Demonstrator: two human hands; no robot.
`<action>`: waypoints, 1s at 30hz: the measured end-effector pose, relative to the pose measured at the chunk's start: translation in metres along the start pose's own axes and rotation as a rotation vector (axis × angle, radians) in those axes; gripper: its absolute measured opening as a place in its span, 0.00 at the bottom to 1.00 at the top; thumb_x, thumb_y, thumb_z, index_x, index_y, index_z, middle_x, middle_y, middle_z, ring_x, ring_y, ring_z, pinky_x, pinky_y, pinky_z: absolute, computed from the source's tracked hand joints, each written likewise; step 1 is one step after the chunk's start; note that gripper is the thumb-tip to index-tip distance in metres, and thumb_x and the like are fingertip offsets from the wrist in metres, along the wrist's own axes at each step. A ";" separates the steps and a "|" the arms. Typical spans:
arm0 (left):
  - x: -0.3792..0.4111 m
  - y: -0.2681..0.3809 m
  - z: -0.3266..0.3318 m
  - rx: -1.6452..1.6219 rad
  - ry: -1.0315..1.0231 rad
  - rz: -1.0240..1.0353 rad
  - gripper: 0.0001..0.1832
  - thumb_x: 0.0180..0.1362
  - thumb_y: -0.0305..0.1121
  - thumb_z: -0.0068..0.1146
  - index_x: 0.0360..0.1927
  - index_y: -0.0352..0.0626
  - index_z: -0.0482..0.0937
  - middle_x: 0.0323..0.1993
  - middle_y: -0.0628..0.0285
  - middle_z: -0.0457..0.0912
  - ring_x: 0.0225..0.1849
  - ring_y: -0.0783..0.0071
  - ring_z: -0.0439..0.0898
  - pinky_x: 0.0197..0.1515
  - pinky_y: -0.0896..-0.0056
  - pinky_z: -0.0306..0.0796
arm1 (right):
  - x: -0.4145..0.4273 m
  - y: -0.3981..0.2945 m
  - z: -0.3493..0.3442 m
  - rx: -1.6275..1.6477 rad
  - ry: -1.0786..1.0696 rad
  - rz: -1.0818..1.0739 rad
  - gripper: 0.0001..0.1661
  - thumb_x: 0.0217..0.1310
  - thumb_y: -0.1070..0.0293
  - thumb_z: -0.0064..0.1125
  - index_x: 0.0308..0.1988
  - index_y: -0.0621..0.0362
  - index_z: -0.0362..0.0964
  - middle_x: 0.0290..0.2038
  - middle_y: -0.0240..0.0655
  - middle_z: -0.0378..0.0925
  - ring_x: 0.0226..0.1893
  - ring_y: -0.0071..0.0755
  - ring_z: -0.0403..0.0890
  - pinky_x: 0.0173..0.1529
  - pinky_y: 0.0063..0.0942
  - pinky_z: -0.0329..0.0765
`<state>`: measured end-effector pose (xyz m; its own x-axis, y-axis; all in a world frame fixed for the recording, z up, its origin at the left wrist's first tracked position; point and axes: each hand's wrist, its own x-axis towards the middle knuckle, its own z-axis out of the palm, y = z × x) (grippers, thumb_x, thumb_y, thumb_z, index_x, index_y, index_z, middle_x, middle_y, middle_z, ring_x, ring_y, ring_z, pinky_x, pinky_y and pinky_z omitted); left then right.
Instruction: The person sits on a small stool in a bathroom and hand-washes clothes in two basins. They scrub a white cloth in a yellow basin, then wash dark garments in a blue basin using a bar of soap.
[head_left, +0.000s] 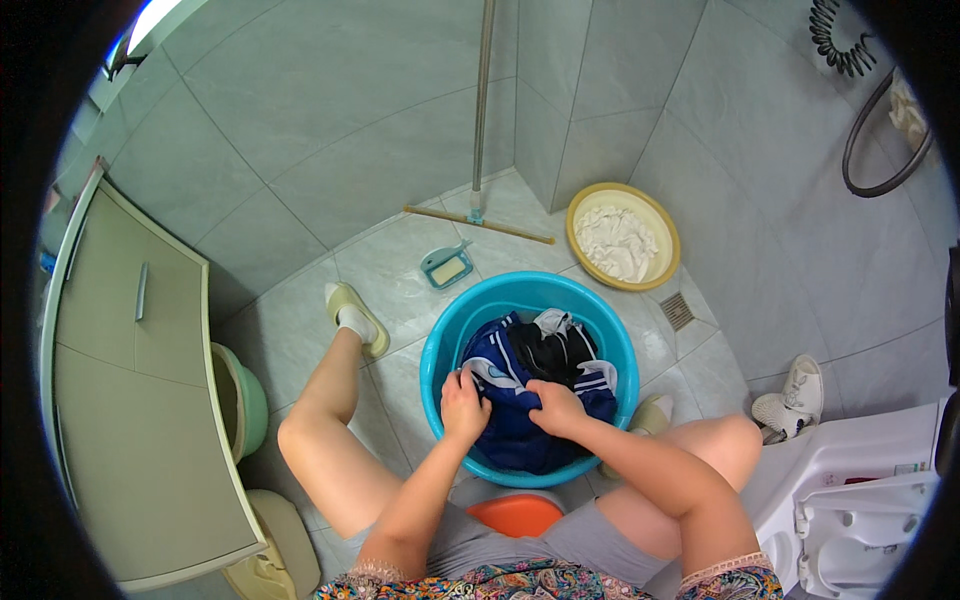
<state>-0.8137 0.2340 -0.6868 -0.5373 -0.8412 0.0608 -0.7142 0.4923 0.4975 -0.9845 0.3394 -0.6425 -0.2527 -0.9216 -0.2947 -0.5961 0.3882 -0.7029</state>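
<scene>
A blue plastic basin (436, 352) stands on the tiled floor between my legs. Inside it lies a heap of clothes: a navy garment with white stripes (517, 442), a black piece (551, 349) and some white-grey cloth (555, 322). My left hand (465, 409) grips the navy garment near its white trim, at the basin's left side. On the right, my right hand (555, 407) pinches the same garment between thumb and fingers. The fabric between the two hands is spread and bunched. My fingertips are partly hidden in the cloth.
Beyond the basin are a soap dish with a soap bar (448, 271), a floor squeegee (480, 219) and a yellow-rimmed basin (671, 259) of white cloth. A cabinet (135, 420) and green tub (251, 405) stand left. A floor drain (676, 311), white shoes (795, 397) and toilet (780, 510) are right.
</scene>
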 end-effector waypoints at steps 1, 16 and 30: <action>0.010 -0.002 0.002 0.004 -0.013 0.057 0.40 0.39 0.26 0.64 0.61 0.41 0.65 0.57 0.44 0.68 0.57 0.44 0.69 0.59 0.54 0.67 | -0.009 -0.003 -0.003 0.014 0.039 -0.041 0.23 0.44 0.71 0.59 0.45 0.59 0.74 0.41 0.49 0.79 0.44 0.56 0.78 0.48 0.43 0.75; 0.056 0.005 -0.016 -1.090 -0.462 -0.187 0.17 0.48 0.25 0.55 0.44 0.37 0.78 0.40 0.64 0.81 0.42 0.74 0.78 0.46 0.75 0.71 | -0.079 -0.063 -0.132 0.299 0.307 -0.319 0.15 0.43 0.76 0.56 0.37 0.64 0.71 0.33 0.47 0.76 0.36 0.51 0.78 0.42 0.35 0.74; 0.049 0.081 -0.084 -1.600 -0.711 -0.250 0.17 0.41 0.29 0.45 0.39 0.39 0.72 0.34 0.60 0.75 0.37 0.68 0.76 0.45 0.70 0.72 | -0.011 0.002 -0.083 0.275 0.222 -0.399 0.31 0.44 0.66 0.65 0.53 0.52 0.71 0.53 0.48 0.69 0.52 0.52 0.73 0.57 0.40 0.72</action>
<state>-0.8605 0.2135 -0.5707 -0.8776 -0.3901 -0.2786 0.0612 -0.6676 0.7420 -1.0461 0.3505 -0.5864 -0.2205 -0.9633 0.1531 -0.4647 -0.0342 -0.8848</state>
